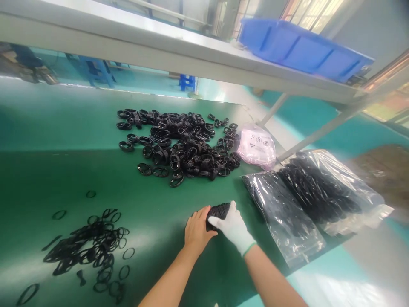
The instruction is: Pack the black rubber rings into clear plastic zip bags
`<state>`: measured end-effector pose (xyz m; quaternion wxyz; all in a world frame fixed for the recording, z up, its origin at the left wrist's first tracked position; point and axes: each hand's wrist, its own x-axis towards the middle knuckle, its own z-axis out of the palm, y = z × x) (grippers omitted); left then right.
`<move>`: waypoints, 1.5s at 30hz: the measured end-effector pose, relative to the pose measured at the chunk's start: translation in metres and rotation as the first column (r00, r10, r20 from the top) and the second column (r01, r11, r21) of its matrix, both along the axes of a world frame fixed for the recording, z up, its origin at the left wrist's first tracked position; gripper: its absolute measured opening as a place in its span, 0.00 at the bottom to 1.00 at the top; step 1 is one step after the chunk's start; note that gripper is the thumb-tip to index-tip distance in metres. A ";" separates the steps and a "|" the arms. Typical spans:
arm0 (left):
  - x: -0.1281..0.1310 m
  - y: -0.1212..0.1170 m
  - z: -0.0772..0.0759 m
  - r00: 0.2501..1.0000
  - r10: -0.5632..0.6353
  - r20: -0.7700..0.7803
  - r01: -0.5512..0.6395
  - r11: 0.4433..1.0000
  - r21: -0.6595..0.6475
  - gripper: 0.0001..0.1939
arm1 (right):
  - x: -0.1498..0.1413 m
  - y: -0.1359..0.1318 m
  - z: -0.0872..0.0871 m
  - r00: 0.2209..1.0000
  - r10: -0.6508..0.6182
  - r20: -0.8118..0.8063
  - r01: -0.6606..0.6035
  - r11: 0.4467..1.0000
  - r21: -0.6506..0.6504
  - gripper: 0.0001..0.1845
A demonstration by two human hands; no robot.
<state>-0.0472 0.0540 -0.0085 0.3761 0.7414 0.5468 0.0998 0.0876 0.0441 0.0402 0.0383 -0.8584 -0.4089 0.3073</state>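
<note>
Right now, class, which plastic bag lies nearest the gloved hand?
The left clear bag, just right of the gloved right hand; the right clear bag lies beyond it, the pink bag farther back.

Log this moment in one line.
left hand: bare, on black bundle | right hand: gloved, on same bundle | bands: loose, left | coils: heaped, ahead | bags: right

Kinda glossy teal floor [306, 115] past the workbench's [64, 170] far edge, couple of blue stools [187, 82] standing there, whitish raised shelf [128, 47] spanning across, and super bright barred windows [309, 15] behind its right end.
</note>
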 end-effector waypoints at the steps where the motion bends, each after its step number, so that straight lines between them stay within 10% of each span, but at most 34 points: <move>1: 0.000 0.000 -0.002 1.000 -0.010 0.001 0.010 1.000 0.018 0.37 | -0.008 -0.002 -0.005 0.997 -0.026 0.077 0.026 1.000 -0.001 0.56; 12: 0.002 0.011 -0.014 0.998 -0.040 -0.044 0.046 0.989 0.144 0.31 | -0.030 0.008 -0.024 0.961 -0.101 0.256 0.080 0.992 0.093 0.67; 27: 0.012 0.012 -0.021 0.991 -0.020 -0.131 0.051 0.972 0.231 0.27 | -0.026 0.016 -0.039 0.944 -0.205 0.258 0.166 0.972 0.167 0.56; 45: 0.017 -0.014 0.017 0.997 0.049 -0.063 -0.033 0.972 0.232 0.31 | -0.015 0.000 -0.010 0.983 -0.174 0.051 0.160 0.966 0.201 0.57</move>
